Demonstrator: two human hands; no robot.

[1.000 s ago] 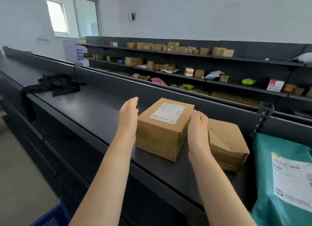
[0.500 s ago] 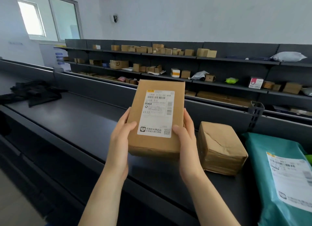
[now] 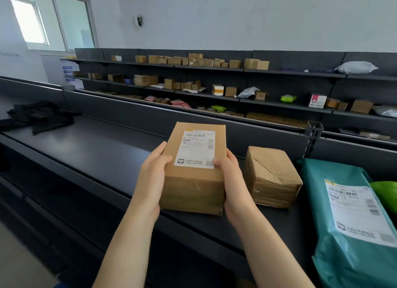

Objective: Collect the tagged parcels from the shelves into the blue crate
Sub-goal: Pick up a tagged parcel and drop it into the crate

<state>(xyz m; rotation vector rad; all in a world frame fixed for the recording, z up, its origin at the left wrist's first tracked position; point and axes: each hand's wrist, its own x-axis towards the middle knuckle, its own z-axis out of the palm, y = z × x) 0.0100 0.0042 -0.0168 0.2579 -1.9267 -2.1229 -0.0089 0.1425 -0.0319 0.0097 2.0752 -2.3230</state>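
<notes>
A brown cardboard box [image 3: 193, 189] with a white shipping label on its top face is held between both hands above the dark shelf [image 3: 103, 154]. My left hand [image 3: 153, 176] grips its left side and my right hand [image 3: 233, 180] grips its right side, thumb on the label's corner. Right of it on the shelf lies a brown paper-wrapped parcel [image 3: 272, 178]. A teal mailer bag [image 3: 348, 221] with a white label lies at the far right. A sliver of blue [image 3: 58, 285] shows at the bottom edge; I cannot tell whether it is the crate.
Black cloth [image 3: 36, 118] lies on the shelf at the left. A green bag [image 3: 386, 193] sits behind the teal mailer. Back shelves [image 3: 214, 69] along the wall hold several small boxes and bags. A slotted upright [image 3: 312, 137] stands behind the paper parcel.
The box was lifted off the shelf and tipped up with its label toward me; now it is tilted back down and lower, still between both hands.
</notes>
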